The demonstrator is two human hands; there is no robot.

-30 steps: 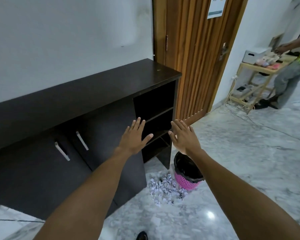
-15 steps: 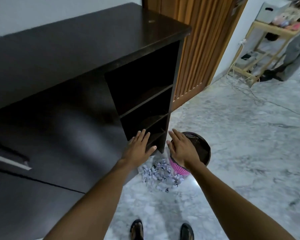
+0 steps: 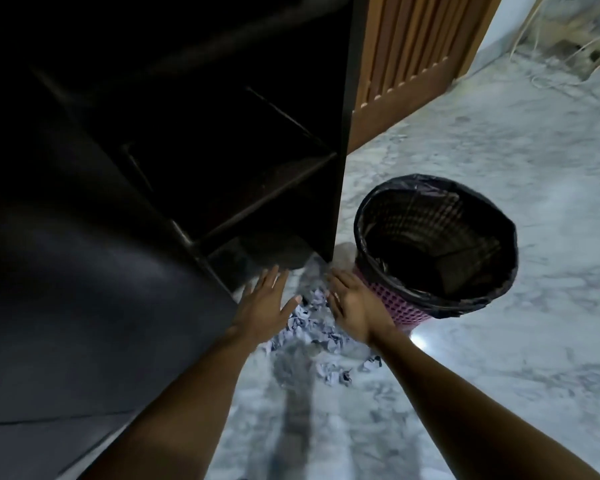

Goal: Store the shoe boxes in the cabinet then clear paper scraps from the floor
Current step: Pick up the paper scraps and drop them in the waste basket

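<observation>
1. Dropping lower and closer than half a second ago: both hands now reaching down beside the foot of the dark brown wooden cabinet (image 3: 153, 306).
2. Spreading flat, palm down, fingers apart: left hand (image 3: 262, 306), holding nothing.
3. Opening likewise, fingers extended and loosely together: right hand (image 3: 352, 306), empty, just beside the pink mesh wastebasket with black liner (image 3: 437, 244).
4. Lying heaped on the grey marble floor (image 3: 499, 358) between and just below both hands: crumpled white paper scraps (image 3: 312, 327), not yet gathered.
5. Showing no shoe boxes on the visible open shelves; storage step not confirmable. Scrap clearing judged only beginning.
</observation>
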